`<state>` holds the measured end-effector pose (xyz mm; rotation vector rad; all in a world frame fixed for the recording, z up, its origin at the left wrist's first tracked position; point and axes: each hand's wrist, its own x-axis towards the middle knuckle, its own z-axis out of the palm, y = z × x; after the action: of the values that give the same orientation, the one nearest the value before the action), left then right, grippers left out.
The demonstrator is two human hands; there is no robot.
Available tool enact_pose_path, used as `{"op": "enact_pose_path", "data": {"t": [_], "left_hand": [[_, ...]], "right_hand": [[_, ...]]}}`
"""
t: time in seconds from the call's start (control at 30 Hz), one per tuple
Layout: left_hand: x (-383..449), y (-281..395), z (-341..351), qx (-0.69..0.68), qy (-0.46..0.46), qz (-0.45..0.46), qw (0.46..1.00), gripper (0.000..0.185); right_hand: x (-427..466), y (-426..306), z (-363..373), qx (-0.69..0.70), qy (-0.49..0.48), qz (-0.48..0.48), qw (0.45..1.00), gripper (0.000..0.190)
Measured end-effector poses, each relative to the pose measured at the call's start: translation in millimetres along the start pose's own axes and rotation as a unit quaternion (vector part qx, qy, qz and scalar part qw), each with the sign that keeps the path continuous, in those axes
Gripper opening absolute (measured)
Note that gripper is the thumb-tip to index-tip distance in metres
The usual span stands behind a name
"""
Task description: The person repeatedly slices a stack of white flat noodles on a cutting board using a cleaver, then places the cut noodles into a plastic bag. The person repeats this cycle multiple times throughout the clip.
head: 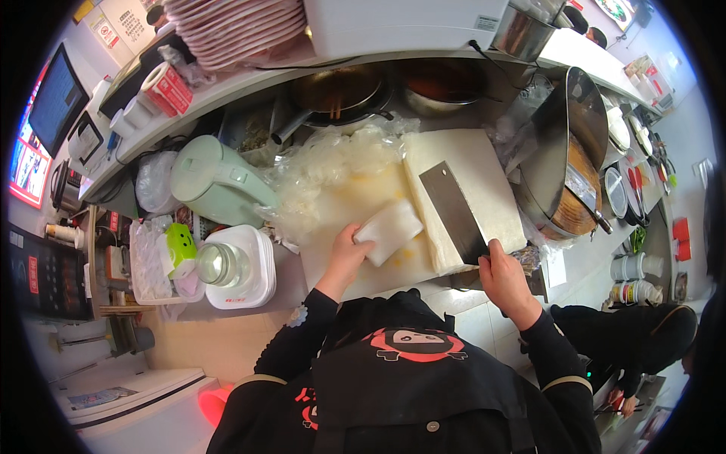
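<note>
My left hand (347, 255) pinches the left end of a folded white sheet-like piece (390, 231), perhaps a wrapper or cloth, over a pale cutting board (363, 281) with small yellow bits on it. To its right lies a thick stack of off-white sheets (428, 144). My right hand (503, 278) is closed on the handle end of a Chinese cleaver (451, 210), whose broad blade lies flat over the stack, its holed corner pointing away from me. The handle itself is hidden in my fingers. Clear plastic wrap (346, 153) is bunched at the far side of the board.
At left stand a pale green electric kettle (212, 179), a glass jar (216, 264) on white lids (264, 278) and a plastic basket (136, 284). Pans (340, 91) sit beyond the board. A large metal container (544, 176) is at right, and a co-worker (635, 337) is at lower right.
</note>
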<state>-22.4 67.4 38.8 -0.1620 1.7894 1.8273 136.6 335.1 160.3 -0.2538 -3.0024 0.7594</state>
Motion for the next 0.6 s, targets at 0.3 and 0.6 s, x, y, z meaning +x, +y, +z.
{"op": "enact_pose_path", "data": {"t": [0.3,0.6], "left_hand": [[7,-19,-7,0.482,0.192,0.286,0.805,0.05],[34,16,0,0.549,-0.022,0.029,0.835,0.045]], "right_hand": [[-15,24,-1,0.01,0.017,-0.014,1.0,0.019],[-3,11,0,0.012,-0.008,-0.041,0.999,0.017]]}}
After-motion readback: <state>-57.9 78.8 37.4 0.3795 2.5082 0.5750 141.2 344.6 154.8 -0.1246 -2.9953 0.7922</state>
